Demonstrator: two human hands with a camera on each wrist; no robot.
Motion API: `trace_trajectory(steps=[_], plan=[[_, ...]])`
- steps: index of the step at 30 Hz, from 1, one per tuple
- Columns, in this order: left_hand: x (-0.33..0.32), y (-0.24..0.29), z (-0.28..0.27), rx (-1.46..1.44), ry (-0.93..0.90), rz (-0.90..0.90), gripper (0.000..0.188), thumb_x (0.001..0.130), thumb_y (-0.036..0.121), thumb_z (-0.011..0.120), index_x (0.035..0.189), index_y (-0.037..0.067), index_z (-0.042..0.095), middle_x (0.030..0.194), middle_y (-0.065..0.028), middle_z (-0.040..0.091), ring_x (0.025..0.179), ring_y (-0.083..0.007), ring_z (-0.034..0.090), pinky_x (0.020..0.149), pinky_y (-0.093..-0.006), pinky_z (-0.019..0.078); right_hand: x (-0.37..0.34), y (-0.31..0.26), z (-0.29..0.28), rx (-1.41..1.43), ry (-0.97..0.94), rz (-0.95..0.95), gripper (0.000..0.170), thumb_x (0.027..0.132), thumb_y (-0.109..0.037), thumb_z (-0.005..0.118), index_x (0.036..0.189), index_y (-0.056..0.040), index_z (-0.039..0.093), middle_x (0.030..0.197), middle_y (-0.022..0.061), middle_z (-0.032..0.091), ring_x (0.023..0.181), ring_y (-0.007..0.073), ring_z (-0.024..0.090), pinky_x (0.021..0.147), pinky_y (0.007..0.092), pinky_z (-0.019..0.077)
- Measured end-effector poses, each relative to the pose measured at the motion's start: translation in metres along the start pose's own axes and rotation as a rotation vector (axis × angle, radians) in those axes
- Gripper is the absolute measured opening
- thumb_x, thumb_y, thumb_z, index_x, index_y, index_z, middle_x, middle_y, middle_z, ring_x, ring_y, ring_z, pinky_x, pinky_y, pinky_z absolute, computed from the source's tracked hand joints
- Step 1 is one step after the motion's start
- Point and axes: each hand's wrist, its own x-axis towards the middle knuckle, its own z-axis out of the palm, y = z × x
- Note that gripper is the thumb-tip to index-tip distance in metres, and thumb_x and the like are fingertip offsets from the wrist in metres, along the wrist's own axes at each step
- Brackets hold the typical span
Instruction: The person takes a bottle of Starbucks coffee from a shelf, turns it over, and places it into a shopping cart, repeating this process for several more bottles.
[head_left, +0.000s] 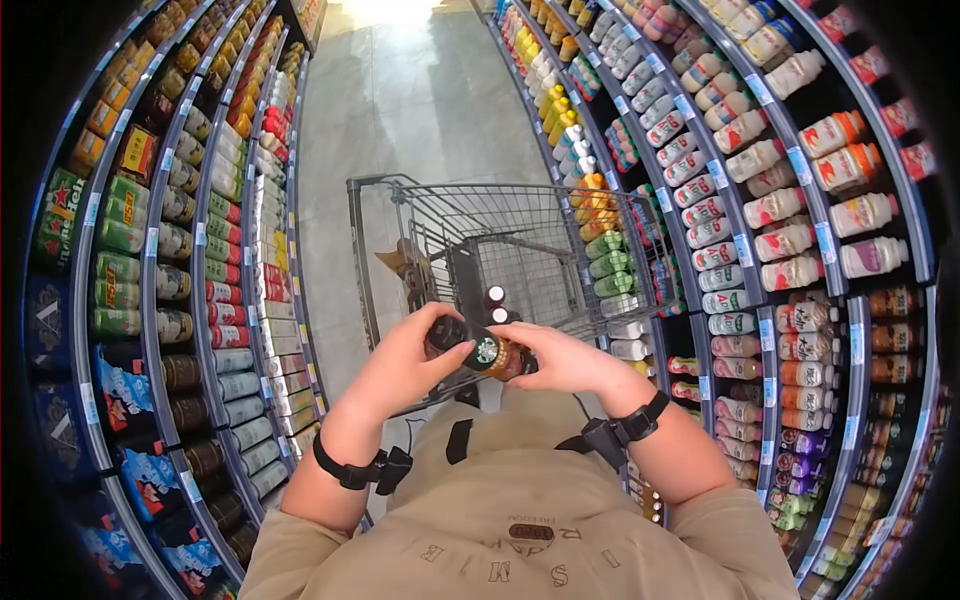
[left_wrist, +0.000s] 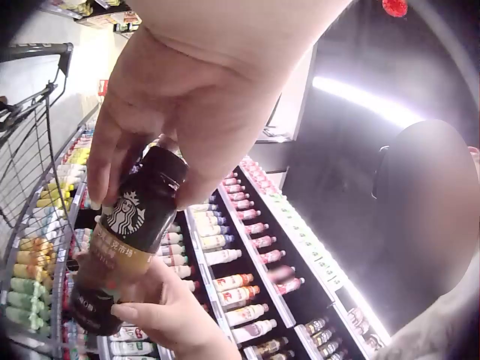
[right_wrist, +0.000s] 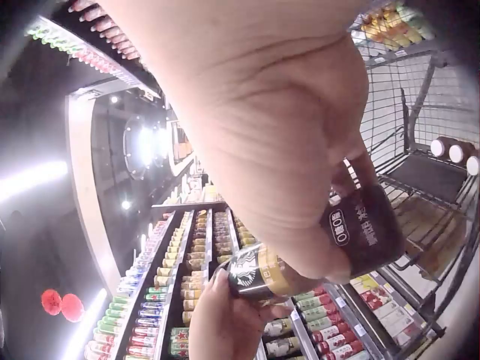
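Note:
A dark Starbucks coffee bottle [head_left: 487, 352] is held between both hands in front of the chest, lying tilted in the head view. My left hand [head_left: 410, 352] grips its black cap end, with fingers and thumb on either side in the left wrist view. The right hand [head_left: 560, 360] holds the base end, its thumb and fingers around the lower part of the bottle [right_wrist: 367, 229]. The green-and-white siren logo faces up, with a gold-brown band below it. Just beyond the hands stands a wire shopping cart [head_left: 362, 270].
Bottles with white tops [head_left: 496, 294] stand in the cart. On the right, shelves hold rows of white drink bottles [head_left: 717, 255]. Shelves on the left carry cans [head_left: 118, 268] and cartons [head_left: 275, 250]. A grey floor aisle [head_left: 420, 100] runs ahead between them.

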Motion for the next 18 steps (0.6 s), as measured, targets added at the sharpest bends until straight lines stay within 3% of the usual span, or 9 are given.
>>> trace_trajectory(steps=[7,9,10,12,13,15,17,18], plan=[[0.053,-0.036,0.013,0.062,0.077,-0.057,0.035,0.092,0.011,0.080,0.121,0.001,0.064,0.101,-0.0083,0.072,0.087,-0.0106,0.069,0.077,-0.0279,0.0560,0.044,0.074,-0.018,0.087,0.017,0.064,0.068,0.080,-0.005,0.083,0.144,-0.0049,0.058,0.133,0.0137,0.063,0.126,0.0290,0.062,0.108,0.0389,0.0495],[0.076,-0.046,0.021,0.077,0.136,-0.085,0.036,0.090,0.012,0.081,0.120,0.001,0.064,0.103,-0.0114,0.072,0.090,-0.0162,0.071,0.078,-0.0305,0.0569,0.059,0.103,-0.023,0.024,0.140,0.029,0.065,0.082,-0.002,0.080,0.143,-0.0055,0.058,0.133,0.0137,0.064,0.127,0.0305,0.062,0.110,0.0400,0.0488],[0.090,-0.054,0.026,0.079,0.126,-0.106,0.036,0.090,0.012,0.081,0.120,0.001,0.064,0.103,-0.0114,0.072,0.090,-0.0162,0.071,0.078,-0.0305,0.0569,0.067,0.119,-0.029,0.011,0.132,0.053,0.060,0.086,-0.004,0.077,0.143,-0.0059,0.058,0.142,0.0136,0.062,0.132,0.0330,0.059,0.112,0.0406,0.0488],[0.121,-0.077,0.039,0.301,0.245,-0.008,0.037,0.088,0.013,0.081,0.119,0.001,0.064,0.106,-0.0150,0.070,0.093,-0.0259,0.073,0.079,-0.0353,0.0577,0.084,0.158,-0.037,0.041,0.159,0.055,0.061,0.087,-0.005,0.077,0.144,-0.0060,0.057,0.145,0.0140,0.060,0.135,0.0333,0.057,0.114,0.0410,0.0471],[0.135,-0.085,0.045,0.305,0.225,-0.033,0.037,0.088,0.013,0.081,0.119,0.001,0.064,0.106,-0.0150,0.070,0.093,-0.0259,0.073,0.079,-0.0353,0.0577,0.091,0.169,-0.041,0.055,0.193,0.053,0.061,0.087,-0.005,0.077,0.145,-0.0062,0.057,0.149,0.0143,0.058,0.139,0.0336,0.055,0.117,0.0415,0.0455],[0.171,-0.103,0.054,0.395,0.209,-0.100,0.039,0.086,0.013,0.082,0.119,0.001,0.064,0.108,-0.0180,0.068,0.095,-0.0345,0.071,0.080,-0.0394,0.0578,0.102,0.192,-0.050,0.042,0.186,0.078,0.064,0.090,-0.008,0.076,0.150,-0.0066,0.053,0.157,0.0149,0.052,0.145,0.0338,0.050,0.120,0.0420,0.0431],[0.203,-0.127,0.064,0.400,0.176,-0.140,0.044,0.086,0.013,0.081,0.126,0.003,0.064,0.109,-0.0194,0.066,0.093,-0.0370,0.070,0.081,-0.0407,0.0574,0.116,0.216,-0.051,0.123,0.160,0.143,0.068,0.093,-0.011,0.073,0.155,-0.0064,0.048,0.161,0.0152,0.048,0.147,0.0338,0.047,0.120,0.0421,0.0427],[0.218,-0.137,0.067,0.437,0.155,-0.176,0.050,0.087,0.017,0.080,0.133,0.007,0.063,0.110,-0.0188,0.065,0.094,-0.0392,0.070,0.081,-0.0440,0.0577,0.121,0.223,-0.052,0.133,0.114,0.167,0.075,0.095,-0.014,0.070,0.162,-0.0060,0.037,0.167,0.0163,0.040,0.150,0.0346,0.044,0.120,0.0430,0.0421]])
